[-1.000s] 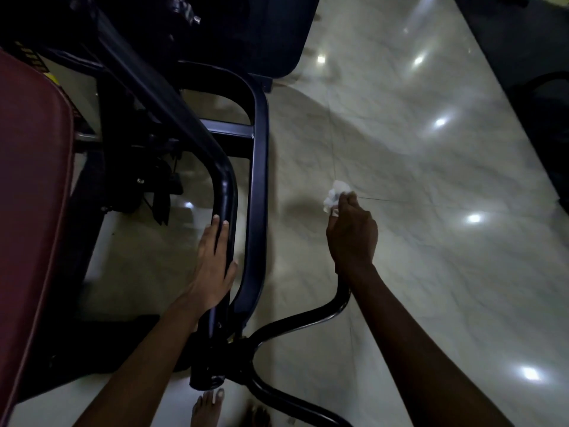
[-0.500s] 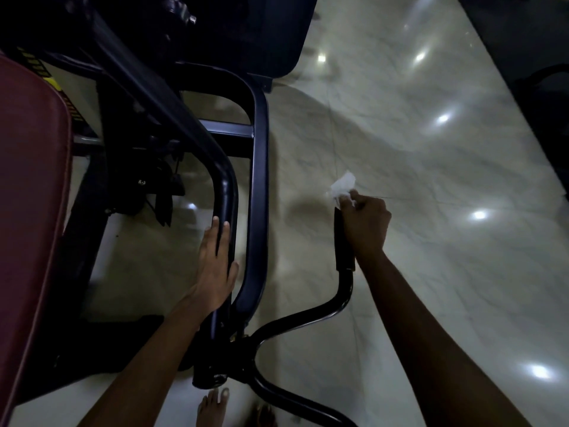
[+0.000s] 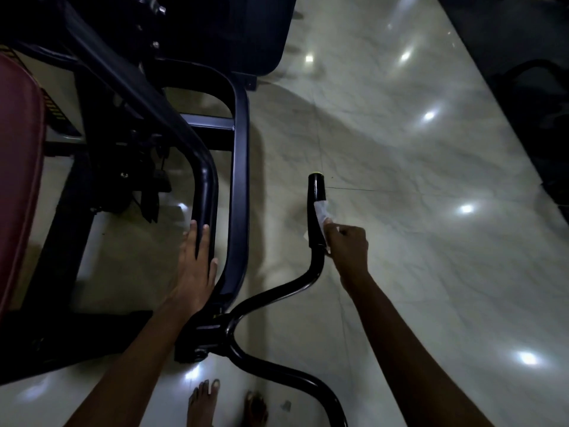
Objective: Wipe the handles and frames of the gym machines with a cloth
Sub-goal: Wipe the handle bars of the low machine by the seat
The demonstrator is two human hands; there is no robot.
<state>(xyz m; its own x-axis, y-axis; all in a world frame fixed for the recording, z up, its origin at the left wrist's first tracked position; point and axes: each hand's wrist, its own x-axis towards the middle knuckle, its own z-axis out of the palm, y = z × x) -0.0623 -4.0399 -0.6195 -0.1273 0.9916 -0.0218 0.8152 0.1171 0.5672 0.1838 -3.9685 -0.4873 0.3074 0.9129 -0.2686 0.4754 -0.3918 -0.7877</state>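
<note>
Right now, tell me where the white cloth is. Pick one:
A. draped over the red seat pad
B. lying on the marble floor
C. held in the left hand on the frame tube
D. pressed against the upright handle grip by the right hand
D. The right hand holds the white cloth wrapped against the black handle grip, below its bare top end, while the left hand rests flat on the frame tube with no cloth.
</note>
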